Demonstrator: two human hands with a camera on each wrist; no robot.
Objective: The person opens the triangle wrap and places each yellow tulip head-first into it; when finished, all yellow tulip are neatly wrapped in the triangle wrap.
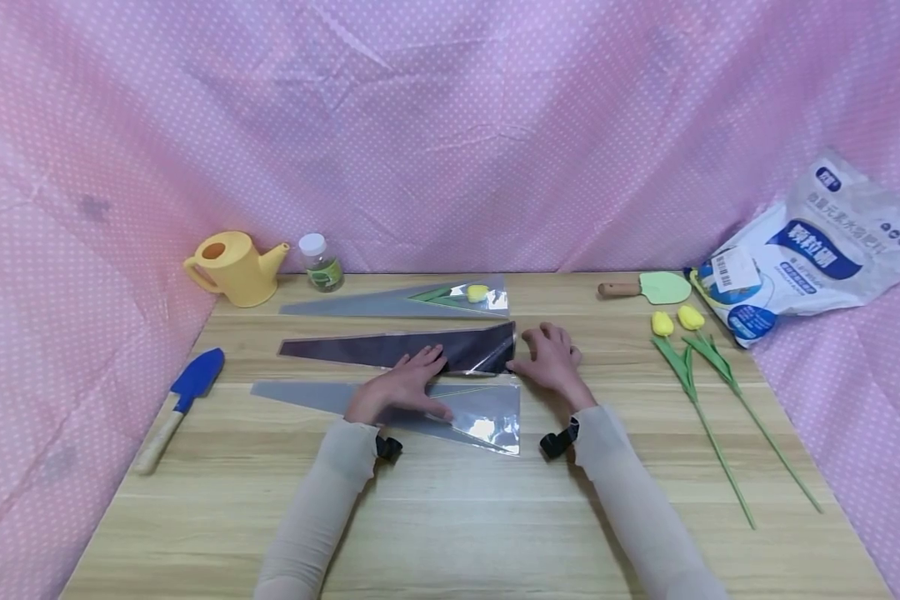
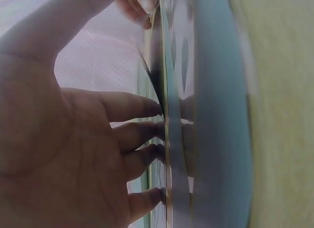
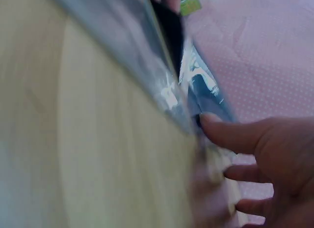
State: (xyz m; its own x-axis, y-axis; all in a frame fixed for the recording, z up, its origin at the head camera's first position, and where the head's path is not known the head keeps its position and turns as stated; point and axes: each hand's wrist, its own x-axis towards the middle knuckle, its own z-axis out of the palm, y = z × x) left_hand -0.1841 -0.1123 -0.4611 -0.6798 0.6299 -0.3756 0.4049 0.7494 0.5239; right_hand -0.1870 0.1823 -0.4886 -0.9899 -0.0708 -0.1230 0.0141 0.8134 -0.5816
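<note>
My left hand lies with fingers spread, its fingertips resting on a black flower wrapping sleeve in the middle of the table. In the left wrist view, the fingers press its surface, and a thin dark edge stands up beside them. My right hand is at the sleeve's wide right end. Its thumb touches the edge there, apart from the other, bent fingers; the right wrist view is blurred. A clear grey sleeve lies nearer, partly under my left hand. Behind, another grey sleeve holds a yellow tulip.
Two yellow tulips lie at right, near a white fertilizer bag and a green hand trowel. At left are a blue trowel, a yellow watering can and a white-capped jar. Pink dotted cloth surrounds the table.
</note>
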